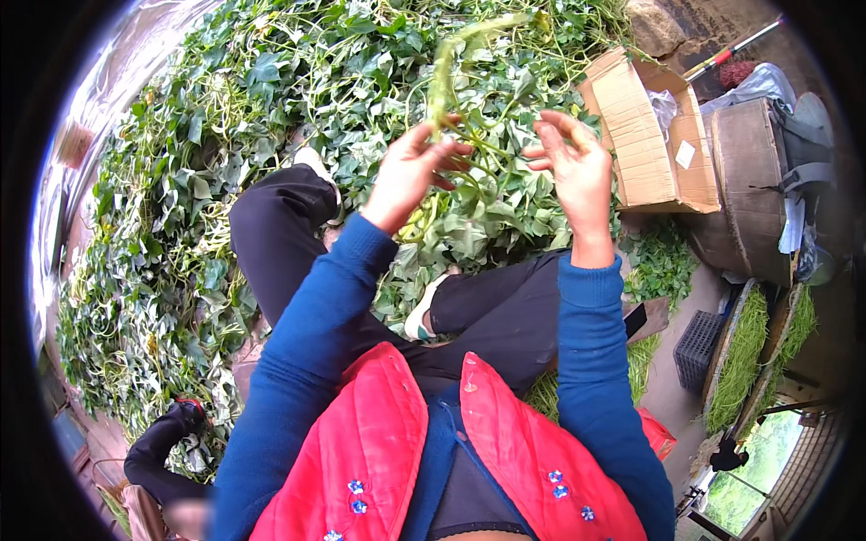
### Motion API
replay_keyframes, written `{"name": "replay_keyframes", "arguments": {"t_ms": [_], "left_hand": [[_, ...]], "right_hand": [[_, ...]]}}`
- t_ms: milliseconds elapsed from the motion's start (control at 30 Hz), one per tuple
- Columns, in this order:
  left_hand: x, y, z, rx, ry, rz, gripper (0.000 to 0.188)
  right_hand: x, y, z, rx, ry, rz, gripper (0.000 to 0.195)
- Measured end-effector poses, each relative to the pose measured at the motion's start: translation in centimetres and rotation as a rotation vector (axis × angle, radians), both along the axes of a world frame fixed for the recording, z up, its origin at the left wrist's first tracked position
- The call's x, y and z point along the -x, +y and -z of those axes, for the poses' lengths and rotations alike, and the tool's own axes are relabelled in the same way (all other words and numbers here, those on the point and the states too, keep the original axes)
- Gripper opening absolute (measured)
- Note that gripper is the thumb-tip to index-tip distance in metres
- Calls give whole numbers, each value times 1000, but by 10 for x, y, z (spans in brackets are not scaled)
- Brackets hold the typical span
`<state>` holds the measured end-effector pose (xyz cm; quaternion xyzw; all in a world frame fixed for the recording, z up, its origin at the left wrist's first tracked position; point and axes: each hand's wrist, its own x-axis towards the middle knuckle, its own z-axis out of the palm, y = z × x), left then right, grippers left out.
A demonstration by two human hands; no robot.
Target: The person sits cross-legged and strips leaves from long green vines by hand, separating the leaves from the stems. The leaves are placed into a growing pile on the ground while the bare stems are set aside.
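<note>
A large heap of leafy green vines (365,88) spreads over the floor before me. My left hand (419,162) is raised over it, its fingers closed on a green vine stem (443,74) whose upper length is blurred and bends to the right. Several thinner leaf stalks (484,145) hang between my hands. To the right, my right hand (572,152) is held up with the fingers apart and bent; I see nothing held in it. Leaves lie beneath both hands and around my shoes.
An open cardboard box (636,135) stands at the right beside a brown barrel-like container (751,182). Beyond are a dark plastic crate (697,350) and round trays of thin green stalks (741,358). Another person's bent leg (162,446) shows at lower left.
</note>
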<state>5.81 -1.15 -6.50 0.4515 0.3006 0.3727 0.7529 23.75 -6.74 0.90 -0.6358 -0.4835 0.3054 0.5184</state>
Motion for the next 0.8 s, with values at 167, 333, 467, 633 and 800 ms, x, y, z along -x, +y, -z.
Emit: {"name": "replay_keyframes", "arguments": {"t_ms": [167, 333, 467, 633, 800], "left_hand": [[40, -1, 11, 200, -174, -66, 35], [48, -11, 21, 219, -214, -92, 40], [39, -23, 16, 238, -230, -115, 41], [39, -31, 11, 227, -163, -162, 41], [38, -36, 6, 200, -73, -221, 44]], "right_hand": [[17, -29, 33, 78, -317, -168, 15], [26, -38, 35, 85, -455, -212, 12], [45, -42, 39, 30, -736, -228, 13], [55, -43, 57, 0, -670, -55, 6], [40, -38, 84, -126, -442, 181, 7]]}}
